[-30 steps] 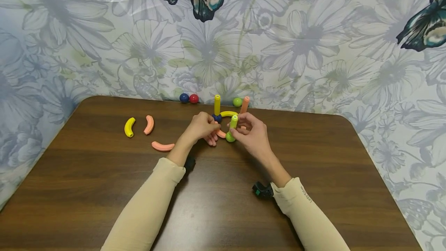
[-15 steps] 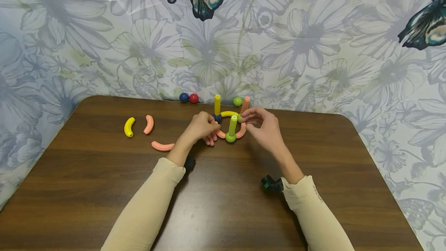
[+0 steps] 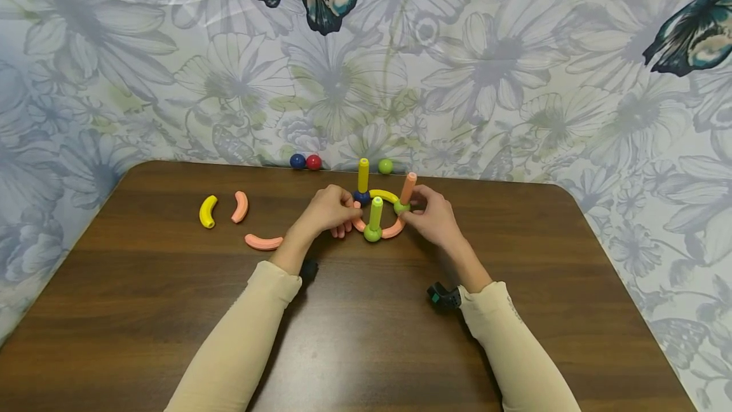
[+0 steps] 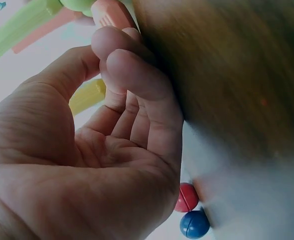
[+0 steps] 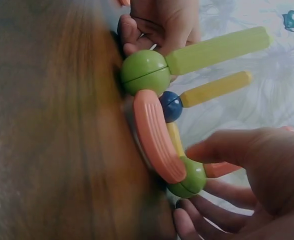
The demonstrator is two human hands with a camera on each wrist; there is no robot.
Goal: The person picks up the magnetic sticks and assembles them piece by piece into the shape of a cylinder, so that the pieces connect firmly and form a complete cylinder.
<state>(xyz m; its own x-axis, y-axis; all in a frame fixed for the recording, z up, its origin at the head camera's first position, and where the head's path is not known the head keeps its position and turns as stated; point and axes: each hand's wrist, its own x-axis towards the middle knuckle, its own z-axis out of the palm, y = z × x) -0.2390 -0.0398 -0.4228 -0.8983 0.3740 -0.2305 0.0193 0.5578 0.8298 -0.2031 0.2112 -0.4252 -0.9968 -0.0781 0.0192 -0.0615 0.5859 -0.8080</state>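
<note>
at the bench's (image 3: 171,310) left lie loose curved pieces (image 3: 239,206), unmoved. left hand (image 3: 330,210) keeps its curled grip pinching the ring's (image 3: 393,231) left end. green post (image 3: 375,213) now stands free mid-bench. right hand (image 3: 434,216) has shifted right, pinching the orange post's (image 3: 408,187) green ball (image 3: 401,207).

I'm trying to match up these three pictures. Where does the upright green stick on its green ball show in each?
Head: green stick at table centre, between both hands.
Left wrist: top left corner, tilted.
Right wrist: upper right, lying sideways.
Shared landmark: yellow stick.
</note>
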